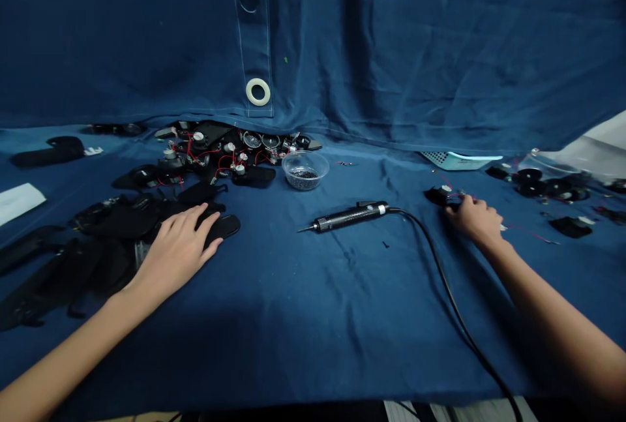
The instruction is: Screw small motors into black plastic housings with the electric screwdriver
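Grip of the left hand (176, 242) lies palm-down, fingers (208, 223) apart, touching a black plastic part (229, 226); the right hand (476, 218) curls at a wired black piece (437, 195), closure unclear. Between both grips lies an electric screwdriver (349, 216); farther out, a clear plastic bowl (321, 166).

Dark blue curtain (440, 57) hanging behind, pale eyelet ring (249, 92) near its lower edge, blue cloth-covered table (293, 331)
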